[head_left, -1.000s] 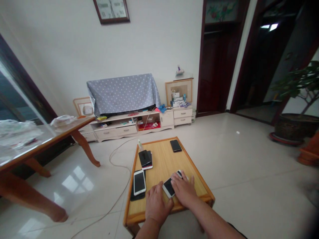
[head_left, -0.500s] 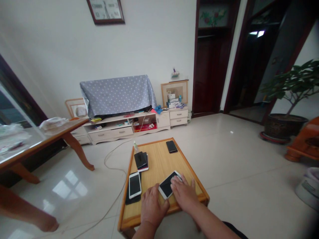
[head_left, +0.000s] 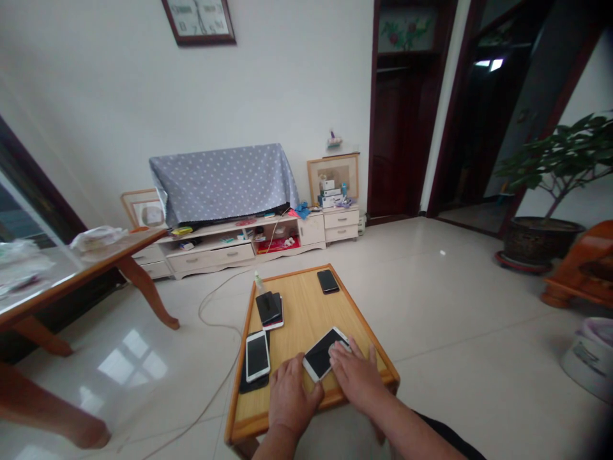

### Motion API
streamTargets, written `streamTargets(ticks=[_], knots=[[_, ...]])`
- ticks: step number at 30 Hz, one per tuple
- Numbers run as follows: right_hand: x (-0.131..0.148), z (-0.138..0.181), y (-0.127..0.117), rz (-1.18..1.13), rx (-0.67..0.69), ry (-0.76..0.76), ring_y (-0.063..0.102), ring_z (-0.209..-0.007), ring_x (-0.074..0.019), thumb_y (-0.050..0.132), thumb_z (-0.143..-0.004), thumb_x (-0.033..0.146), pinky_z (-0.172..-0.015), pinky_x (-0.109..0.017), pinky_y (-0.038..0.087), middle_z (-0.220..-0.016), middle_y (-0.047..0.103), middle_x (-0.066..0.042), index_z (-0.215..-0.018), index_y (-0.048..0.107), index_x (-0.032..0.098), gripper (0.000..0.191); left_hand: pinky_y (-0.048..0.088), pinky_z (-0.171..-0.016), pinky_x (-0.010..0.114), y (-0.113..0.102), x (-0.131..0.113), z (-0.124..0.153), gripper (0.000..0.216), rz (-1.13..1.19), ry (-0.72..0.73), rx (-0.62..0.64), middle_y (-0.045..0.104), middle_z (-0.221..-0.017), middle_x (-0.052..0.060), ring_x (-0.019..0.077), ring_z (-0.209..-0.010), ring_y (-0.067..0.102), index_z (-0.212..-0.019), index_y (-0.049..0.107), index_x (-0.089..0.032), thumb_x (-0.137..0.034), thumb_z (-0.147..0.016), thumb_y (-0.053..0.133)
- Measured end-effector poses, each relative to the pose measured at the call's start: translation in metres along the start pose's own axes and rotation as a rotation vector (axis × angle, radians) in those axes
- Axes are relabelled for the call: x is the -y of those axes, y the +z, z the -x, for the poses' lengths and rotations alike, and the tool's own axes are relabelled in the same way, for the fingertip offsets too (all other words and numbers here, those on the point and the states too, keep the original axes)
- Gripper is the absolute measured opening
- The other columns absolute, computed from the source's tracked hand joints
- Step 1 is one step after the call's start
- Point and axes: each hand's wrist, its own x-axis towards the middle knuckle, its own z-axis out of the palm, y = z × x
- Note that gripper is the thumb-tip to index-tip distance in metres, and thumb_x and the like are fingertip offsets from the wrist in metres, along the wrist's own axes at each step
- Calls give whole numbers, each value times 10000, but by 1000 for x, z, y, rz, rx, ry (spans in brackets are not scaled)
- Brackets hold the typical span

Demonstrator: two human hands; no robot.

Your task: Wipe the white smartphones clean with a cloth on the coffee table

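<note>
Low table (head_left: 306, 313); phones (head_left: 257, 354) beside hands (head_left: 354, 377)

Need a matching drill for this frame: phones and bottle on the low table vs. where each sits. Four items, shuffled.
1. white phone
2. black phone
3. phone stack
4. bottle

a. far left corner of the table
b. far right, lying alone
c. left side, just nearer than the bottle
d. near edge, under the right hand, beside the left hand

Pairs: 1-d, 2-b, 3-c, 4-a
</note>
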Motion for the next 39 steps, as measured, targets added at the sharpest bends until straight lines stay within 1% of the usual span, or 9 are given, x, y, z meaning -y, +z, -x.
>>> streamTargets(ticks=[4, 9, 11, 16, 19, 26, 33, 35, 39], knots=[[-13, -9, -6, 39, -49, 95, 136, -1515, -312, 211, -1041, 428, -1151, -670, -70, -1525, 463, -10, -1400, 550, 334, 503, 267, -1087, 366, 0, -2, 0, 624, 8, 1, -15, 630, -1272, 91, 254, -1254, 493, -1338, 513, -197, -390, -756, 622], [17, 19, 13, -66, 20, -184, 196, -1505, -277, 185, -1048, 426, -1160, -664, -49, -1506, 489, 22, -1388, 536, 388, 491, 263, -1088, 360, 1, 0, 0, 584, -1, 4, 11, 618, -1302, 92, 243, -1259, 489, -1346, 503, -199, -394, -802, 584], [20, 21, 14, -79, 29, -209, 207, -1503, -274, 184, -1049, 427, -1160, -665, -45, -1499, 499, 21, -1382, 540, 395, 489, 267, -1083, 357, 1, 0, 0, 580, 3, 6, 19, 618, -1304, 91, 242, -1260, 489, -1343, 505, -199, -405, -806, 580], [-12, -11, -8, 10, -39, 91, 206, -1498, -319, 188, -1041, 459, -1149, -694, -12, -1502, 492, 10, -1377, 567, 353, 518, 268, -1080, 366, 0, -2, -1, 599, 5, 4, -11, 631, -1268, 86, 252, -1233, 502, -1327, 521, -200, -396, -768, 606], [-16, -19, -9, 59, -74, 148, 182, -1502, -328, 198, -1039, 457, -1145, -700, -14, -1508, 483, -6, -1390, 560, 326, 521, 267, -1081, 366, 0, -2, -1, 605, 4, -3, -7, 627, -1273, 88, 255, -1233, 501, -1326, 523, -205, -387, -756, 610], [31, 7, 21, -59, 10, -226, 205, -1504, -261, 154, -1051, 415, -1166, -644, -84, -1505, 491, -1, -1414, 519, 370, 517, 262, -1090, 348, -1, 0, -2, 542, -24, -22, 39, 609, -1323, 85, 228, -1250, 495, -1350, 504, -208, -278, -813, 517], [11, -31, 4, 61, -59, 110, 191, -1501, -326, 165, -1039, 476, -1132, -717, -25, -1549, 426, -34, -1429, 515, 320, 546, 270, -1101, 377, -1, 1, -1, 660, -13, -24, 10, 603, -1330, 94, 264, -1262, 487, -1373, 490, -205, -391, -753, 614], [17, -27, 9, 47, -37, 50, 202, -1499, -320, 159, -1041, 463, -1138, -712, -13, -1541, 439, -24, -1419, 525, 324, 544, 266, -1105, 380, 0, 2, -1, 656, -21, -23, 7, 599, -1339, 100, 266, -1265, 487, -1385, 480, -195, -392, -771, 599], [41, -7, 24, -60, 47, -230, 242, -1493, -261, 161, -1051, 415, -1155, -682, -28, -1509, 484, 33, -1448, 449, 423, 491, 259, -1101, 357, 1, 4, -2, 560, -56, -34, 45, 589, -1367, 101, 232, -1265, 496, -1399, 465, -196, -256, -843, 487]])
